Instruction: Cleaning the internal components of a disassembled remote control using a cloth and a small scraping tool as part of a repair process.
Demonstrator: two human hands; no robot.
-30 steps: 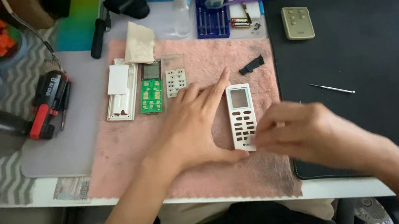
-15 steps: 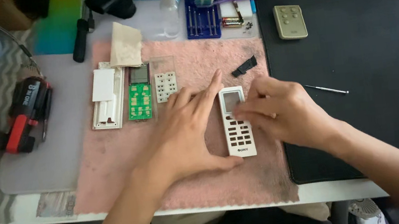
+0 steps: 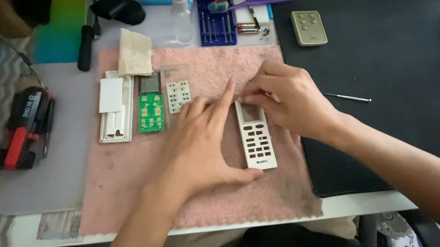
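A white remote front cover (image 3: 256, 136) with empty button holes lies face up on a pink towel (image 3: 127, 178). My left hand (image 3: 200, 142) rests spread on the towel against the cover's left side, index finger pointing past its top corner and thumb tip pressed to its bottom edge. My right hand (image 3: 289, 99) sits curled over the cover's top end, fingertips pinching near the display window. What lies under those fingers is hidden.
On the towel's left lie a white back shell (image 3: 113, 105), a green circuit board (image 3: 151, 112) and a white keypad (image 3: 178, 95). A black mat (image 3: 393, 92) to the right carries a thin metal pin (image 3: 348, 97) and a small beige remote (image 3: 308, 27). Blue bit set (image 3: 217, 24), spray bottle (image 3: 181, 15) behind.
My right hand has slid from the cover's lower end up to its top end. The cover now lies flat and straight. My left hand stays beside it, thumb now at the bottom edge.
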